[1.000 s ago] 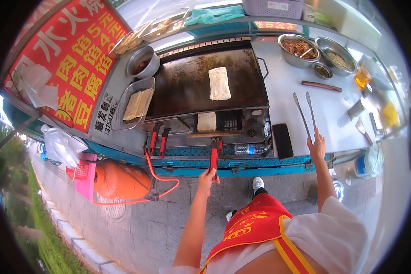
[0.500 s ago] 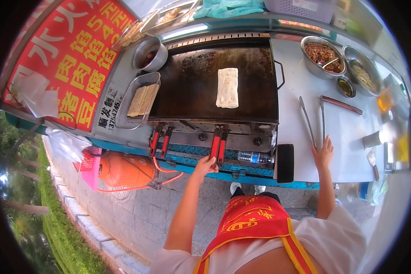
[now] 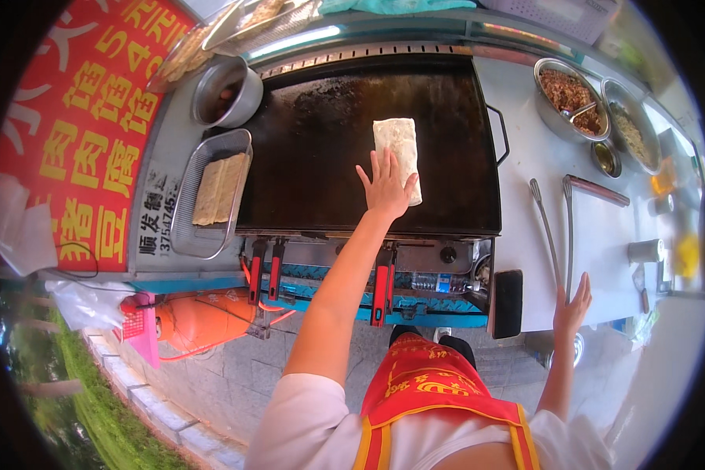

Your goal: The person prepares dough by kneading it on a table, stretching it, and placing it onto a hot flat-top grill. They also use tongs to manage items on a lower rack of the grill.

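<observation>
A pale rectangular flatbread (image 3: 399, 137) lies on the dark griddle (image 3: 313, 157), right of its middle. My left hand (image 3: 389, 186) reaches over the near half of the flatbread with fingers spread. Its palm hides part of the bread; whether it presses on it I cannot tell. On the metal counter to the right rest long metal tongs (image 3: 551, 233), their two arms apart at the far end. My right hand (image 3: 573, 307) is at the near end of the tongs, fingers stretched out, touching or very close to them. Red-handled levers (image 3: 382, 286) hang at the griddle's front.
A wire basket (image 3: 182, 223) with flatbreads and a metal pot (image 3: 247, 100) stand left of the griddle. Bowls of meat filling (image 3: 546, 110) and shredded filling (image 3: 642, 160), a brown stick (image 3: 599, 190) and a black rectangular block (image 3: 507, 304) are at right. An orange gas cylinder (image 3: 211, 317) sits below.
My left hand has left the red lever and moved forward over the flatbread. My right hand has drawn back slightly along the tongs. The whole view has shifted a little.
</observation>
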`<state>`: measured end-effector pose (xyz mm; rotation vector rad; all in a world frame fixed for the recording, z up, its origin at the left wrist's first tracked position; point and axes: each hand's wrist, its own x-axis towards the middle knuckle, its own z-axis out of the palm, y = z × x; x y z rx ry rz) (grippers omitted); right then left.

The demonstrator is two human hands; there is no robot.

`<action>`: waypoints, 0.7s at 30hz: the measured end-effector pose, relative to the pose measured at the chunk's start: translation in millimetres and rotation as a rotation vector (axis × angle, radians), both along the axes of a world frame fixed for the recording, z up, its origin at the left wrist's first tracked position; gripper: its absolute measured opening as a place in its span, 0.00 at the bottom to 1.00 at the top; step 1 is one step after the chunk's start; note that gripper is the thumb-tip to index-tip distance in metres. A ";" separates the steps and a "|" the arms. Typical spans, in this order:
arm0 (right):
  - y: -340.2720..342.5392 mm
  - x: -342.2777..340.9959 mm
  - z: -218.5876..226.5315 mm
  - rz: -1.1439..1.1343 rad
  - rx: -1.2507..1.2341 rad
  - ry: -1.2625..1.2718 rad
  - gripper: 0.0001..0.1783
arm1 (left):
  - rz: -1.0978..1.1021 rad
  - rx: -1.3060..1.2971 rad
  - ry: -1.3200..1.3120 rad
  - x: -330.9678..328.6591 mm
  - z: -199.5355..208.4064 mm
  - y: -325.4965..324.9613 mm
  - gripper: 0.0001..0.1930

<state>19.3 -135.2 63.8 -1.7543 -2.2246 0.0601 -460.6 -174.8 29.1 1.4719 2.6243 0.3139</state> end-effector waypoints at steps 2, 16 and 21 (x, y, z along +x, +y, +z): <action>-4.0 -1.1 -3.8 -0.021 -0.007 -0.005 0.33 | -0.036 -0.027 -0.028 -4.0 0.3 1.1 0.37; -14.6 -11.7 24.4 -0.092 0.050 0.095 0.25 | -0.081 0.056 -0.004 -34.0 -23.7 70.2 0.37; -32.9 7.7 16.7 -0.155 0.034 0.054 0.23 | -0.083 0.042 -0.003 -30.9 -23.0 97.0 0.36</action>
